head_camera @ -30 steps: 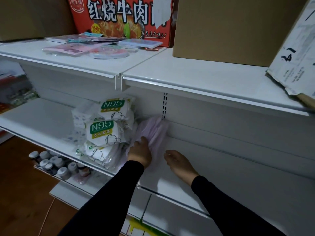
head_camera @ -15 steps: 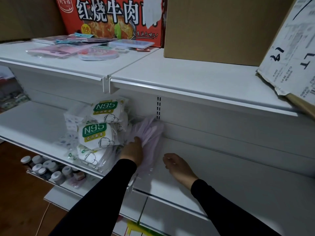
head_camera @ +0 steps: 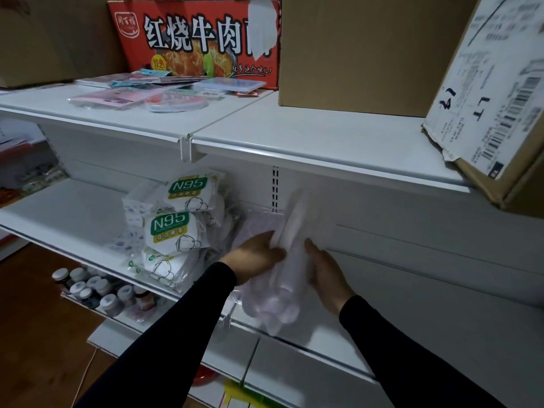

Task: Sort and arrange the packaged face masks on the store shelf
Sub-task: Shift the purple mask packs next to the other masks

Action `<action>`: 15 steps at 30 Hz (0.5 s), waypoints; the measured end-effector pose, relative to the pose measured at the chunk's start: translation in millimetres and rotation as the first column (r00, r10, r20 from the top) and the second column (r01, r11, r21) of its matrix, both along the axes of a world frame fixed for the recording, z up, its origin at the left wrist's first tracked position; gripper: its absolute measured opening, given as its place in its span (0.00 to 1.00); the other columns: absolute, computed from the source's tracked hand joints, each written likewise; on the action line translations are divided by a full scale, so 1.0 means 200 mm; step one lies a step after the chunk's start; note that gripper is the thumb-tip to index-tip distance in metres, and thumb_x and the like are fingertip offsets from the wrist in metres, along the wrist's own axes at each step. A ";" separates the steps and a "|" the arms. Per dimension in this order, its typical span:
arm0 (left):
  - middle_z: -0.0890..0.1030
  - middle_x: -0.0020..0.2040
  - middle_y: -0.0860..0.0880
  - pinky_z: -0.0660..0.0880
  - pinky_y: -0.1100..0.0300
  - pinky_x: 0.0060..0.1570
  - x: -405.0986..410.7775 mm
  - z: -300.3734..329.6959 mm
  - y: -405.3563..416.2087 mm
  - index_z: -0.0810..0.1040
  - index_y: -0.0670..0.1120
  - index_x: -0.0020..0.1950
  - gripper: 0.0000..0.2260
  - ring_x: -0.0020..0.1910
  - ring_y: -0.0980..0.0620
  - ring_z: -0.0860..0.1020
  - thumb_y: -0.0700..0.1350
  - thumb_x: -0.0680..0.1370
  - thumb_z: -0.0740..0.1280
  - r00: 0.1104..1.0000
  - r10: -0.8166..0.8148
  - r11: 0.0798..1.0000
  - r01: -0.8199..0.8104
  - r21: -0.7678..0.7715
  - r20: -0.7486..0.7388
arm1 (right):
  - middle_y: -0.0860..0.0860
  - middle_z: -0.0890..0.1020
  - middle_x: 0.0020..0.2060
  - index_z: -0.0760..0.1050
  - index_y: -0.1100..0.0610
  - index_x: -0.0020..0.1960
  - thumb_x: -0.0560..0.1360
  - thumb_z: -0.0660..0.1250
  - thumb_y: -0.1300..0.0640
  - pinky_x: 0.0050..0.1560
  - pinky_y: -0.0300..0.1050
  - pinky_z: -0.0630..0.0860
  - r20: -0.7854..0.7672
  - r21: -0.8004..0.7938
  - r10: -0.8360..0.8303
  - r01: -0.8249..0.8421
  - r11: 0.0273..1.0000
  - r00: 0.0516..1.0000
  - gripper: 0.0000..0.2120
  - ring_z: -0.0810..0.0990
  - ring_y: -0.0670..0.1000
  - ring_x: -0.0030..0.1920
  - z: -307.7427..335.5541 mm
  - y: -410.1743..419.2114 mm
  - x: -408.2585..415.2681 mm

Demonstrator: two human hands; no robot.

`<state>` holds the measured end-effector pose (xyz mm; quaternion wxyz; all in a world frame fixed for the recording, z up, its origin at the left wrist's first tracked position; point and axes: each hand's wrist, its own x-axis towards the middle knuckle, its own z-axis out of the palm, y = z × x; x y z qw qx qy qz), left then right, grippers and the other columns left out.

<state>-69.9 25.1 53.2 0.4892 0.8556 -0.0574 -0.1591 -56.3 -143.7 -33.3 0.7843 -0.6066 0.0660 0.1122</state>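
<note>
Both hands are at a pale pink pack of masks (head_camera: 276,293) lying on the middle shelf (head_camera: 338,334), blurred, its near end reaching the shelf's front edge. The left hand (head_camera: 256,257) lies on the pack's left side with its fingers (head_camera: 275,245) curled onto the plastic, gripping it; the right hand (head_camera: 325,275) presses flat against the pack's right side, fingers straight and released. Both arms wear black sleeves. Behind the left hand more pink packs (head_camera: 260,223) lean near the back wall. Just left of them stands a leaning pile of white N95 packs (head_camera: 173,228) with green labels, on the same shelf. On the top shelf (head_camera: 309,136) lie flat coloured packets (head_camera: 141,94), with a red carton (head_camera: 200,39) behind them, a brown box (head_camera: 365,51) beside it and a labelled box (head_camera: 497,92) tilted at the right. Small jars (head_camera: 94,293) with white lids stand on the lower shelf at the left.
</note>
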 end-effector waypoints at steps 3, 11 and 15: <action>0.83 0.55 0.43 0.75 0.51 0.61 -0.04 -0.12 -0.06 0.78 0.41 0.62 0.15 0.55 0.46 0.81 0.46 0.78 0.67 0.972 0.030 0.947 -0.103 -0.304 -0.235 | 0.60 0.84 0.54 0.77 0.63 0.60 0.75 0.69 0.51 0.61 0.56 0.75 -0.047 0.127 -0.029 0.035 0.991 0.998 0.20 0.82 0.59 0.56 -0.02 -0.11 -0.05; 0.79 0.60 0.52 0.74 0.57 0.59 -0.03 -0.26 -0.47 0.72 0.50 0.66 0.31 0.59 0.53 0.78 0.52 0.64 0.74 0.987 -0.163 0.985 0.162 0.051 0.005 | 0.58 0.83 0.51 0.75 0.61 0.59 0.78 0.65 0.55 0.47 0.52 0.79 -0.113 0.037 -0.307 0.313 0.949 0.945 0.14 0.83 0.57 0.49 -0.13 -0.43 -0.18; 0.77 0.63 0.47 0.71 0.59 0.52 -0.05 -0.21 -0.66 0.69 0.51 0.67 0.22 0.61 0.44 0.75 0.49 0.73 0.67 0.902 -0.376 0.880 0.275 0.388 0.212 | 0.54 0.83 0.46 0.78 0.54 0.50 0.76 0.62 0.55 0.51 0.51 0.75 -0.131 0.213 -0.512 0.528 0.822 0.849 0.07 0.80 0.56 0.47 -0.09 -0.70 -0.30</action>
